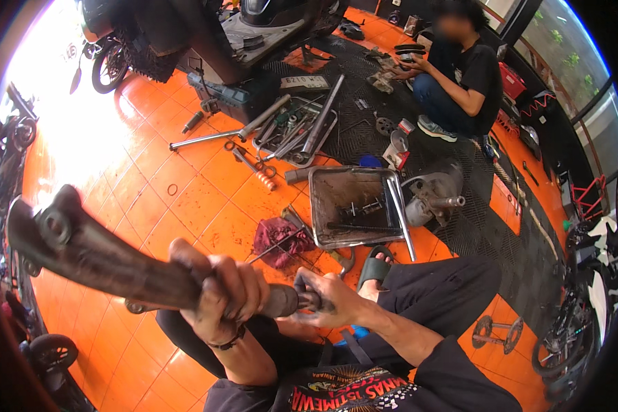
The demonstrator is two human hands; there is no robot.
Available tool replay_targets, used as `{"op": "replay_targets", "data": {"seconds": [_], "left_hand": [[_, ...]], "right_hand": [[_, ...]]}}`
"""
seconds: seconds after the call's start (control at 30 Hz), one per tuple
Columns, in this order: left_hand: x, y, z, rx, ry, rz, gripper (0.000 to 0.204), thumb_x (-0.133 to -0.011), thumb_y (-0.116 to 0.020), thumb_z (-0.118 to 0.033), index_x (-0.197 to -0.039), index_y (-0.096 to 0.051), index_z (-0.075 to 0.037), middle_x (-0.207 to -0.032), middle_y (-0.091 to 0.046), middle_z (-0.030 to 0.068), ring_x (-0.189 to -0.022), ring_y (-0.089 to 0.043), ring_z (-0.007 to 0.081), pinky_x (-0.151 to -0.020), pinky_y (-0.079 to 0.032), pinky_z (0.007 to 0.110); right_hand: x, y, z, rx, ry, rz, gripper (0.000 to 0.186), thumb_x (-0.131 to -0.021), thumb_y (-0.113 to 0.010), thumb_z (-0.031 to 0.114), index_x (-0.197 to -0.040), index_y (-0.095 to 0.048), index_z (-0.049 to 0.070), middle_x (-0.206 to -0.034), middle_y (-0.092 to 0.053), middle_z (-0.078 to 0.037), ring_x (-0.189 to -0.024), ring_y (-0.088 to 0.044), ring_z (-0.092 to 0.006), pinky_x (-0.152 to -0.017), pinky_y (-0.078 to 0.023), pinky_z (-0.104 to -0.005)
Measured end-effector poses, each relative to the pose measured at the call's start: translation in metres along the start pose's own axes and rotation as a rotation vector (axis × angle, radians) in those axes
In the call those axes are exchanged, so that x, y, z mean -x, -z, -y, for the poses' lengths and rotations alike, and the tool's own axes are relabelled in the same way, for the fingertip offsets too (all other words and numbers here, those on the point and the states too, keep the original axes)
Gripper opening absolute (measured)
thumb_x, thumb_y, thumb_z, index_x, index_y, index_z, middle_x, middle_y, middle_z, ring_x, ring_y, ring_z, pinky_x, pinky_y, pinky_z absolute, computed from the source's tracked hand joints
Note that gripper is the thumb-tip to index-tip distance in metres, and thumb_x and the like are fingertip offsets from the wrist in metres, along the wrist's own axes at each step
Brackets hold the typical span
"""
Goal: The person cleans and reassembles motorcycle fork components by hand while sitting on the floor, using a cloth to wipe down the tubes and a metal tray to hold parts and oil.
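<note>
A dark grey metal fork leg (123,264) slants across the lower left, its broad lugged end with a round hole raised toward the far left. My left hand (225,296) is wrapped round its narrower part. At the near end my right hand (328,299) is closed, thumb and fingers pressed round the tip; a short metal piece shows partly between the fingers. Both hands are smeared with dark grease. Beyond them lie a crumpled maroon rag (276,248) and a grimy rectangular tray (314,213) with bolts and a spring inside. Chrome tubes (401,218) lean along its right rim.
Past the tray sit a rack of hand tools (290,130), a long metal tube (323,113) and a coil spring (265,180). A greasy metal housing (429,202) stands right of the tray. Another person (470,75) crouches at upper right, holding round parts. A scooter (254,38) stands behind.
</note>
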State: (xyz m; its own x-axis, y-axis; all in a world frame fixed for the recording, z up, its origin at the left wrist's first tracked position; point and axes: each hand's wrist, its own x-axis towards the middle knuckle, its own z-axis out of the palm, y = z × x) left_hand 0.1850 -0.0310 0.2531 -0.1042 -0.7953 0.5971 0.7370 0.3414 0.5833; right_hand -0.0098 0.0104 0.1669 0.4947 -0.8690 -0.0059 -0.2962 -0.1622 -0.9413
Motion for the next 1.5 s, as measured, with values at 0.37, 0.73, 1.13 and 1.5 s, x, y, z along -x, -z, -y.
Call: {"op": "replay_targets", "data": {"seconds": [0.37,0.73,1.13,1.5], "left_hand": [[-0.005,0.032,-0.003,0.19,-0.089,-0.135,0.026,-0.105,-0.037,-0.014,-0.128,-0.045,-0.004,-0.056,-0.038,-0.0035,-0.041,-0.04,0.0049,-0.041,-0.04,0.023],[-0.001,0.043,-0.023,0.305,-0.035,-0.337,0.031,-0.106,-0.035,-0.019,-0.133,-0.045,-0.007,-0.057,-0.037,-0.0052,-0.041,-0.038,0.0045,-0.039,-0.038,0.021],[0.002,0.061,-0.03,0.523,0.1,-0.466,0.009,-0.102,-0.038,-0.013,-0.106,-0.044,-0.007,-0.06,-0.037,-0.005,-0.045,-0.039,0.0045,-0.044,-0.038,0.022],[-0.004,0.063,0.017,0.664,0.297,-0.594,0.005,-0.099,-0.039,-0.009,-0.097,-0.044,-0.009,-0.06,-0.035,-0.0075,-0.047,-0.038,0.002,-0.046,-0.038,0.022]], "right_hand": [[-0.004,0.044,0.04,-0.071,0.141,-0.074,0.083,-0.07,-0.084,0.054,-0.122,-0.047,0.0,-0.071,-0.065,-0.007,-0.067,-0.065,-0.0195,-0.064,-0.048,-0.0329],[0.003,0.006,0.031,-0.945,0.46,-0.496,0.105,-0.086,-0.022,0.084,-0.121,-0.055,-0.01,-0.117,-0.06,-0.028,-0.114,-0.055,-0.0377,-0.101,-0.039,-0.0527],[0.0,-0.023,0.065,-0.847,0.553,-0.548,0.118,-0.076,-0.029,0.092,-0.125,-0.052,-0.013,-0.112,-0.062,-0.028,-0.123,-0.049,-0.0366,-0.1,-0.046,-0.0554],[-0.023,-0.038,0.094,-0.88,0.24,-0.653,0.116,-0.08,-0.03,0.088,-0.135,-0.042,-0.014,-0.13,-0.053,-0.029,-0.121,-0.057,-0.0381,-0.104,-0.044,-0.0494]]}}
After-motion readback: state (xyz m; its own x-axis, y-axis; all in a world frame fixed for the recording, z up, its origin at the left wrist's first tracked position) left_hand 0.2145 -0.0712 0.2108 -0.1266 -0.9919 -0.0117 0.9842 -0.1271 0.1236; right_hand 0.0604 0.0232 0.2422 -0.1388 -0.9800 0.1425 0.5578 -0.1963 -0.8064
